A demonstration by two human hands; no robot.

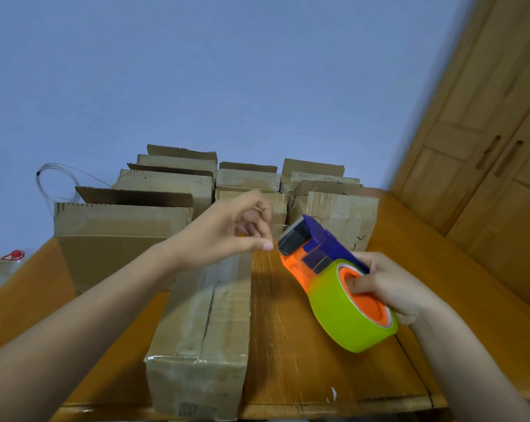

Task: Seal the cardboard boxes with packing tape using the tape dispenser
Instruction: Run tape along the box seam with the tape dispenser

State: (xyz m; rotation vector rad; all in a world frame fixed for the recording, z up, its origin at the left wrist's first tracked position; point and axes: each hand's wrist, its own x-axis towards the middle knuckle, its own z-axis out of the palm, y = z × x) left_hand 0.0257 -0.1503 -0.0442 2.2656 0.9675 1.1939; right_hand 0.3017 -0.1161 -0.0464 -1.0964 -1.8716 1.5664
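Gripping the tape dispenser (315, 248) by its roll, the right hand (388, 287) has its fingers curled into the orange core of the green tape roll (339, 318), with the blue-and-orange head tilted up and left above the wooden table (303, 354). A long cardboard box (202, 330) lies lengthwise just left of it. Over that box's far end the left hand (227, 233) hangs, forearm stretched forward, fingers curled, thumb tip just beside the dispenser's mouth. Whether tape is pinched there cannot be told. Behind, open boxes (166, 190) stand stacked against the blue wall (227, 71).
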